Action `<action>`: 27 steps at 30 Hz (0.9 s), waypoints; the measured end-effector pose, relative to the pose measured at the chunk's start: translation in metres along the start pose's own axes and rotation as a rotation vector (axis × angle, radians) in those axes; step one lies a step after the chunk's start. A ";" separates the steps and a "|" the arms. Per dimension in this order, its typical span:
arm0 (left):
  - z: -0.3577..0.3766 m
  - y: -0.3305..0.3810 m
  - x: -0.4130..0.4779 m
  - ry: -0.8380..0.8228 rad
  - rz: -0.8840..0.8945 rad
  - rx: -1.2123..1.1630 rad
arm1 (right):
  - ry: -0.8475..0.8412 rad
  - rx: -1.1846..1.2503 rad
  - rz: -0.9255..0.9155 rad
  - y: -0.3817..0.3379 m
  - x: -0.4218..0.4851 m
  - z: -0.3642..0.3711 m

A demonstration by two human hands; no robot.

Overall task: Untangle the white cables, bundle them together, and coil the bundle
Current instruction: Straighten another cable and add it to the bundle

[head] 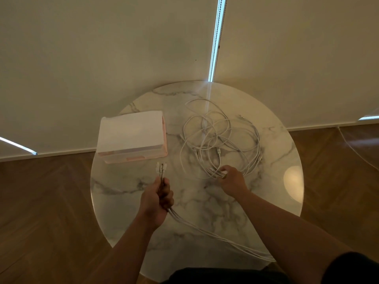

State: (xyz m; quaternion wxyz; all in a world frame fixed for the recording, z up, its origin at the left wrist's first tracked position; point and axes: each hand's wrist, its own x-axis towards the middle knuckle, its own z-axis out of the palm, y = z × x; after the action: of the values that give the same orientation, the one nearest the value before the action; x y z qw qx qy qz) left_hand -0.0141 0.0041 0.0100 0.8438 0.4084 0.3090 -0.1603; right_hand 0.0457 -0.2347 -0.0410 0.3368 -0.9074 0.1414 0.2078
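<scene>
white cables (180,219) vanishing under the right forearm (287,220), plugs (161,168) too small to identify, tabletop (123,212) near edge behind dark clothing (225,276)

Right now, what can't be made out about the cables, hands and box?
Head view: cable count in the left hand, covered by its fingers.
Connectors: type too small to tell.
Strands the right hand grips in the tangle: behind the hand's back.
Bundle, far ends: out of sight past the table edge.
Box contents: under its white top.
</scene>
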 end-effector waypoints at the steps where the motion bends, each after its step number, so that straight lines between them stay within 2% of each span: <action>1: 0.001 0.001 0.000 0.002 0.003 -0.006 | -0.026 -0.006 -0.035 -0.001 0.001 0.001; 5: 0.001 0.003 0.000 0.029 0.025 0.007 | -0.110 -0.026 -0.146 -0.014 0.000 0.000; 9: 0.003 0.002 -0.003 0.031 0.019 0.091 | -0.284 0.301 -0.188 -0.027 -0.005 -0.007; 12: 0.003 0.002 -0.004 0.028 -0.001 0.132 | -0.366 0.386 -0.172 -0.029 -0.005 -0.016; 15: 0.003 0.002 -0.005 0.021 -0.014 0.136 | -0.460 0.317 -0.200 -0.030 -0.006 -0.022; 18: 0.004 0.003 -0.004 0.018 -0.017 0.143 | -0.707 0.137 -0.245 -0.032 -0.013 -0.020; 20: 0.004 0.003 -0.002 0.017 -0.017 0.143 | -0.778 0.073 -0.259 -0.030 -0.017 -0.017; 21: 0.004 0.003 -0.002 0.016 -0.016 0.143 | -0.723 0.111 -0.248 -0.030 -0.017 -0.017; 22: 0.004 0.003 -0.002 0.015 -0.016 0.145 | -0.600 0.170 -0.220 -0.029 -0.015 -0.018; 25: 0.004 0.004 -0.003 0.009 -0.012 0.162 | -0.056 0.200 -0.043 -0.016 0.006 -0.022; 27: 0.003 0.003 -0.004 0.006 -0.009 0.169 | 0.109 0.152 0.076 -0.004 0.024 -0.025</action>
State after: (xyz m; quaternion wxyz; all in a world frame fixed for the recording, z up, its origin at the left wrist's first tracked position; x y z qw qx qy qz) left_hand -0.0146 0.0038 0.0161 0.8047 0.4773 0.2987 -0.1882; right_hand 0.0758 -0.2511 -0.0330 0.3881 -0.8832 0.2094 0.1595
